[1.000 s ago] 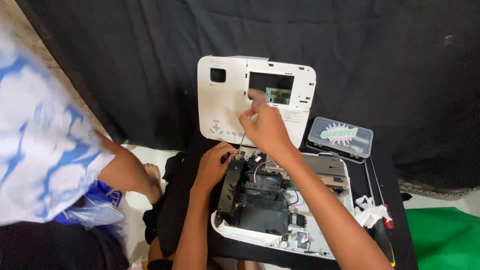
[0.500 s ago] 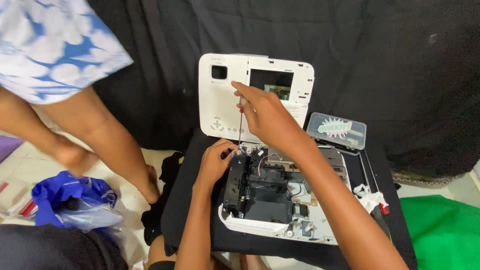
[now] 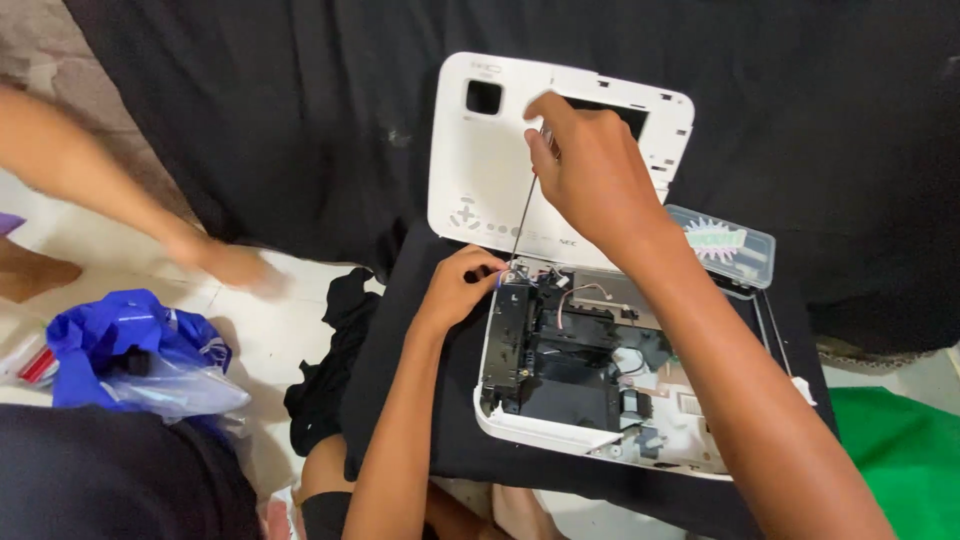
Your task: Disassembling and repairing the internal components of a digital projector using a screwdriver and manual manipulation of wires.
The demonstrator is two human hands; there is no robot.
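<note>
Backdrop: black cloth (image 3: 300,120) was draped behind and under the work; pale floor (image 3: 250,330) was seen at left, green sheet (image 3: 900,450) at lower right.
Main item: opened projector base (image 3: 590,390) was laid on the dark cloth, internals exposed; its white top cover (image 3: 480,150) was propped upright just behind it.
Right hand: right hand (image 3: 595,175) was raised over the cover, fingers pinched shut on the handle of a thin screwdriver (image 3: 522,220), shaft angled down to the base's upper-left corner.
Left hand: left hand (image 3: 460,290) was curled at that same corner, fingertips pinched near the screwdriver tip; what was pinched could not be told.
Change: compared with half a second earlier, the grip and the tip position were kept nearly unchanged; the view was closer in. Judged as the same screw point being worked, no part lifted out yet.
Bystander: another person's arm (image 3: 120,200), blurred, was reaching low over the floor at left, where legs had been standing earlier.
Nearby: clear plastic parts box (image 3: 725,245) was set just right of the cover; blue bag (image 3: 130,350) was left on the floor, well apart.
</note>
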